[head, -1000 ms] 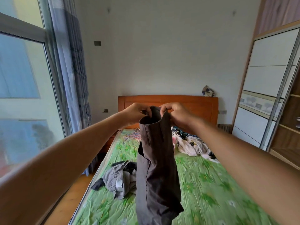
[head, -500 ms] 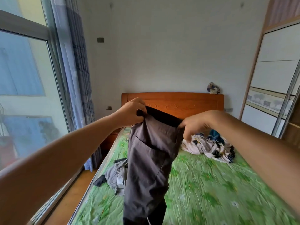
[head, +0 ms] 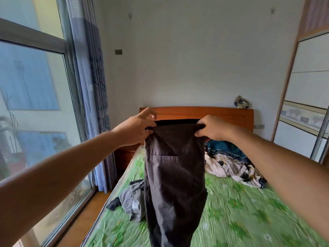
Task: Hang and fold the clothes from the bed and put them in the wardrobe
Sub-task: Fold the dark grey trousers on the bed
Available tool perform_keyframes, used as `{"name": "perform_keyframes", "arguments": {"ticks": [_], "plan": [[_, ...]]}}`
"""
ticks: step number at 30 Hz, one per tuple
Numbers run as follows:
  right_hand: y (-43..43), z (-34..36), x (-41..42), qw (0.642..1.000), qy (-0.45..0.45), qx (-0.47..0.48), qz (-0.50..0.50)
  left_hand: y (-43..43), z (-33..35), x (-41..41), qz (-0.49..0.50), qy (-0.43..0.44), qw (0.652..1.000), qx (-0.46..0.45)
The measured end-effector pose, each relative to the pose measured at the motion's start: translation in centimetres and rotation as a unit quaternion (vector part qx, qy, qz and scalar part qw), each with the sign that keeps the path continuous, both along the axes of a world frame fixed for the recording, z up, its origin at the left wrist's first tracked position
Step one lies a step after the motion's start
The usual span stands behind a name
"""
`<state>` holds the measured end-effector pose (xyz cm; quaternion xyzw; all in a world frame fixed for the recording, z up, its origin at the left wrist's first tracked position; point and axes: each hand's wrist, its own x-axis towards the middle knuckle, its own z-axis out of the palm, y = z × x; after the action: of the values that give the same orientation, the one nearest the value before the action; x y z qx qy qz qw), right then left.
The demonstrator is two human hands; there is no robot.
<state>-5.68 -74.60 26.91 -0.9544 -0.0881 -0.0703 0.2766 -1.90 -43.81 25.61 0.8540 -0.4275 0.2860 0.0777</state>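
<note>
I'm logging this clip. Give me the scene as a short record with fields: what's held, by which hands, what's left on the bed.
held: dark trousers, hanging by the waistband over the bed
left hand: grips the waistband's left end
right hand: grips the waistband's right end
lying on bed: grey garment near left edge; patterned clothes by the headboard
wardrobe: at right

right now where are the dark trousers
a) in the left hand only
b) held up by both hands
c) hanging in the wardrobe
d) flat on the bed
b: the left hand and right hand each grip one end of the trousers at the waistband.
</note>
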Motion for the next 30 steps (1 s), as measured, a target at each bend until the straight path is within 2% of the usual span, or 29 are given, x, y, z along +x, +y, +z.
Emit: {"name": "perform_keyframes", "arguments": {"ticks": [4,9,15,19,23,26,28,30], "plan": [[-0.4,0.4,0.4,0.999,-0.020,-0.040,-0.013,-0.3,-0.1,-0.3,-0.011,-0.022,1.000,0.012],[-0.3,0.5,0.1,0.997,-0.027,-0.061,-0.028,-1.1,-0.1,0.1,-0.024,0.025,0.998,0.046],[-1.0,0.2,-0.4,1.000,-0.010,-0.008,-0.012,-1.5,-1.5,0.2,0.002,0.161,0.984,0.071],[-1.9,0.0,-0.4,0.983,-0.043,-0.179,-0.017,-1.9,-1.6,0.1,-0.010,0.174,0.984,0.031],[-2.6,-0.2,-0.5,0.977,-0.042,-0.208,-0.029,-2.3,-0.8,0.3,-0.005,0.184,0.982,0.052],[-2.4,-0.5,-1.1,0.960,-0.052,-0.275,-0.026,-2.3,-0.7,0.4,0.027,0.188,0.977,0.093],[-1.6,-1.0,-1.9,0.933,-0.105,-0.344,-0.016,-2.4,-0.7,0.3,0.046,0.174,0.980,0.082],[-0.6,-1.7,-2.8,0.894,-0.200,-0.400,0.016,-2.5,-0.5,0.2,0.047,0.156,0.985,0.055]]}}
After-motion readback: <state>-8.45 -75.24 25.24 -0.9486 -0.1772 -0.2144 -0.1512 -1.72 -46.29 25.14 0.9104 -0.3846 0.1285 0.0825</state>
